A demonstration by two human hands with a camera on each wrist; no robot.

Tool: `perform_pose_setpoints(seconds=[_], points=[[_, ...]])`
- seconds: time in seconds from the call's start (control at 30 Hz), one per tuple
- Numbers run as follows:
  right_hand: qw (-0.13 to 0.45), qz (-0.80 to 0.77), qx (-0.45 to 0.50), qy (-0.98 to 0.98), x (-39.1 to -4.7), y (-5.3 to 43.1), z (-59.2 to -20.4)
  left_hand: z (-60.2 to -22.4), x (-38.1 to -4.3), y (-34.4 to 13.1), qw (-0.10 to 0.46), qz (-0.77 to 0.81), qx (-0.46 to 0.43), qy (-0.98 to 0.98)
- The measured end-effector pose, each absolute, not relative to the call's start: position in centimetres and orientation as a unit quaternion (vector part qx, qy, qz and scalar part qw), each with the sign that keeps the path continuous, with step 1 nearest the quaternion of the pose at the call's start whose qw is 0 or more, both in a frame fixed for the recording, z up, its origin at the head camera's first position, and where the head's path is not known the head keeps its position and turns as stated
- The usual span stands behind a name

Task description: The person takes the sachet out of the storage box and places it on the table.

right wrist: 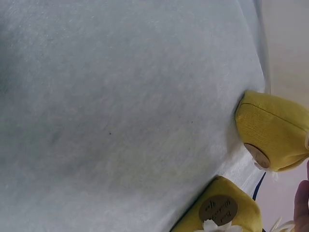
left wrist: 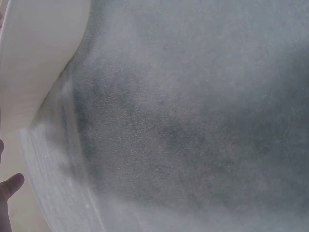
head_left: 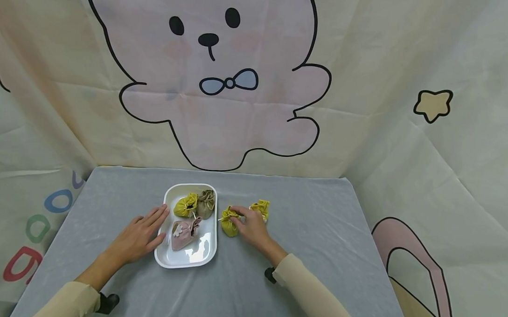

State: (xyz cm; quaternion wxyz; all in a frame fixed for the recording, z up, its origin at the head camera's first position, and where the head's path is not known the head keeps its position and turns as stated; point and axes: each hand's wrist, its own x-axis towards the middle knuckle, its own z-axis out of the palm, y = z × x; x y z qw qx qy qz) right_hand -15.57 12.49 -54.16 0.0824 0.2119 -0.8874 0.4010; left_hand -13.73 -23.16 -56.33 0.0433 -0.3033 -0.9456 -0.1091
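Note:
My left hand (head_left: 137, 237) rests at the left rim of a white tray (head_left: 167, 262), its fingers extended over the edge. In the tray lie a yellow drawstring pouch (head_left: 184, 207), an olive-brown drawstring pouch (head_left: 205, 206) and a pink pouch (head_left: 183, 235) with a white flower. Just right of the tray, my right hand (head_left: 253, 229) pinches the gathered top of another yellow drawstring pouch (head_left: 229, 226). Behind that hand is one more yellow pouch (head_left: 262, 207), partly covered. Round brown labels (right wrist: 218, 210) and white flowers show on the yellow pouches in the right wrist view.
A grey cloth (head_left: 323, 230) covers the table. Behind it hangs a pale curtain (head_left: 360, 80) printed with a bear, with side curtains at left and right. Each wrist wears a small black device (head_left: 108, 303).

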Motion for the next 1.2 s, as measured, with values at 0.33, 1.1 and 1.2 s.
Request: perform_pose_setpoints(seconds=[0.33, 1.1, 1.2], points=[[0.047, 0.393, 0.196, -0.897, -15.6, 12.5, -53.3, -56.5, -13.7, -23.2, 0.065, -0.112, -0.306, -0.943], [0.06, 0.326, 0.277, -0.902, -15.8, 9.2, -51.3, -56.6, -13.8, -23.2, 0.048, -0.119, -0.302, -0.945], [0.047, 0.335, 0.28, -0.898, -15.7, 8.6, -51.3, -56.8, -13.9, -23.2, 0.048, -0.118, -0.305, -0.944]])
